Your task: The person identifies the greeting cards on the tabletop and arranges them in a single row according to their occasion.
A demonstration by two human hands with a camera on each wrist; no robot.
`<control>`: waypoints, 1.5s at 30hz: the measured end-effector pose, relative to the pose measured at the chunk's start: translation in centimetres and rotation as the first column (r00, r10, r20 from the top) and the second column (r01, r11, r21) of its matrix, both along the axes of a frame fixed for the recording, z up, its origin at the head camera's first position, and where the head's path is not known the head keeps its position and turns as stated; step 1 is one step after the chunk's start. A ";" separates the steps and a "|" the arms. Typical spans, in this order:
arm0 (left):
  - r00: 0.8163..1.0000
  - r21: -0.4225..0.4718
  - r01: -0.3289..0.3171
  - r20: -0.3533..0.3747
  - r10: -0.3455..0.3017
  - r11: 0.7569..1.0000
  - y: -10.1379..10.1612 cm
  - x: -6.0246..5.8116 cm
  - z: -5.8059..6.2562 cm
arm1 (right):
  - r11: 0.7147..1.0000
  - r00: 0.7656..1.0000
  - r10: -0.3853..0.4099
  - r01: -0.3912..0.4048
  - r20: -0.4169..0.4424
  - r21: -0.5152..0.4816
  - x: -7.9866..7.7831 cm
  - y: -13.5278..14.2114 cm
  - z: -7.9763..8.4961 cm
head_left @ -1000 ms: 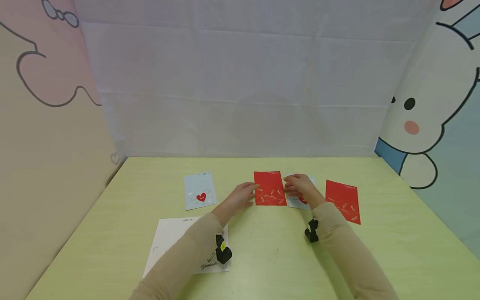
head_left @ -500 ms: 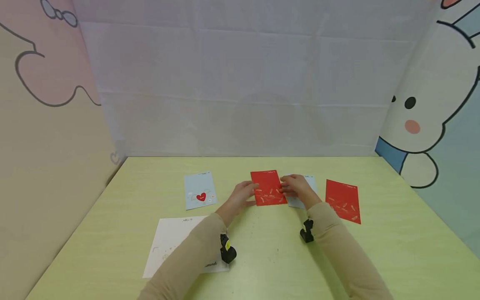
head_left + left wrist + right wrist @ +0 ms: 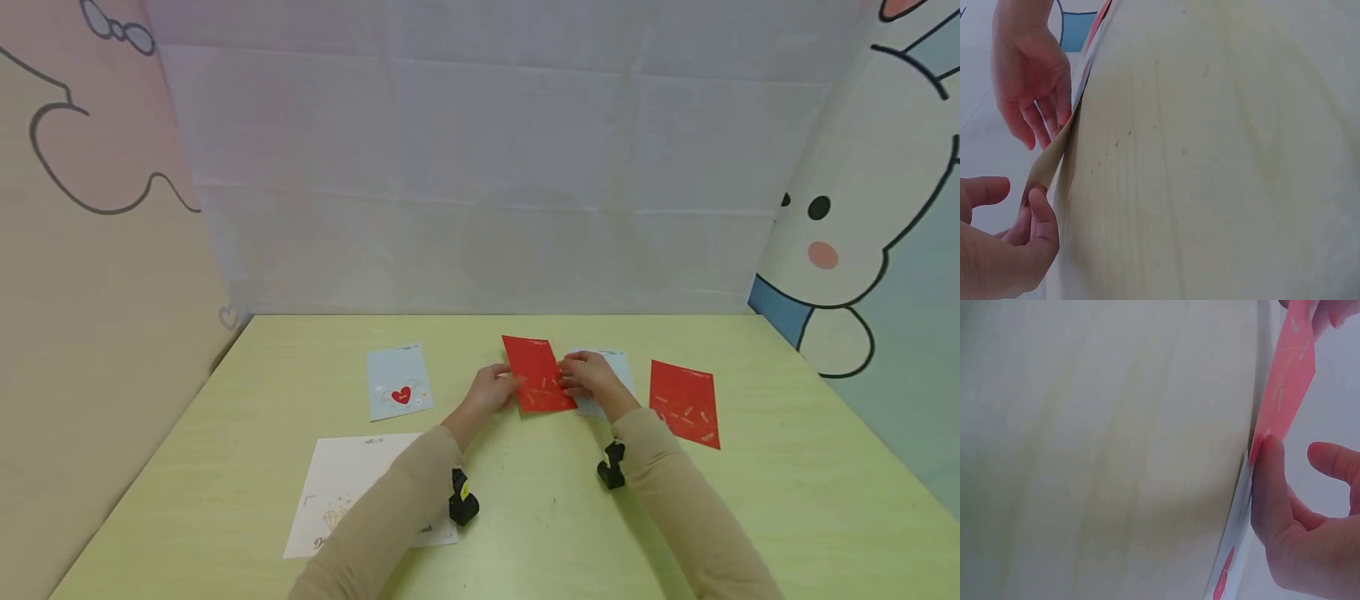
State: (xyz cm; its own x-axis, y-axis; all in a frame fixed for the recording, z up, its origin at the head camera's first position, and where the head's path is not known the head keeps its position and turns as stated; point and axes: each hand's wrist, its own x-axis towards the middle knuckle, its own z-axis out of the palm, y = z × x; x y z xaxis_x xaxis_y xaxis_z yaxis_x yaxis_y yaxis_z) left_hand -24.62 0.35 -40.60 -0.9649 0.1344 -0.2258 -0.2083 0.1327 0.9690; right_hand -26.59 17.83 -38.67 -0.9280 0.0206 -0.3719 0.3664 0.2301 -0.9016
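Note:
A red card (image 3: 536, 375) with pale printed marks lies near the table's middle, its left side raised off the surface. My left hand (image 3: 488, 392) grips that raised edge; in the left wrist view its fingers (image 3: 1043, 222) curl at the card's tan underside (image 3: 1047, 164). At the card's right edge, my right hand (image 3: 596, 379) rests its fingertips. The right wrist view shows a fingertip (image 3: 1270, 450) touching the card's corner, the thumb standing apart. A white card (image 3: 619, 367) with a red heart lies partly hidden under my right hand.
Another white heart card (image 3: 400, 382) lies at the left, a second red card (image 3: 684, 404) at the right. A larger white printed sheet (image 3: 345, 467) lies front left, partly under my left forearm. A white sheet wall (image 3: 487, 167) stands behind the table.
The red card's left side has risen and tilted, its top shifting slightly left. My left hand has moved a little right with its fingers over the edge; my right hand has shifted slightly left.

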 end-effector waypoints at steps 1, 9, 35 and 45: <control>1.000 -0.036 0.011 -0.011 -0.012 0.999 0.2 0.0 0.0 | 1.000 1.000 0.002 -0.002 -0.002 0.003 0.0 0.0 0.0; 1.000 -0.021 0.015 -0.011 -0.016 1.000 0.6 1.0 0.7 | 0.999 0.999 0.025 -0.024 -0.036 0.032 0.2 0.4 0.0; 0.994 0.067 0.086 -0.074 -0.081 0.994 -3.0 3.0 1.6 | 0.987 0.975 0.151 -0.140 -0.160 0.082 3.3 0.0 1.6; 0.993 0.056 0.086 -0.083 -0.081 0.995 -4.4 4.1 2.2 | 0.987 0.963 0.153 -0.138 -0.222 0.080 4.5 -0.5 2.0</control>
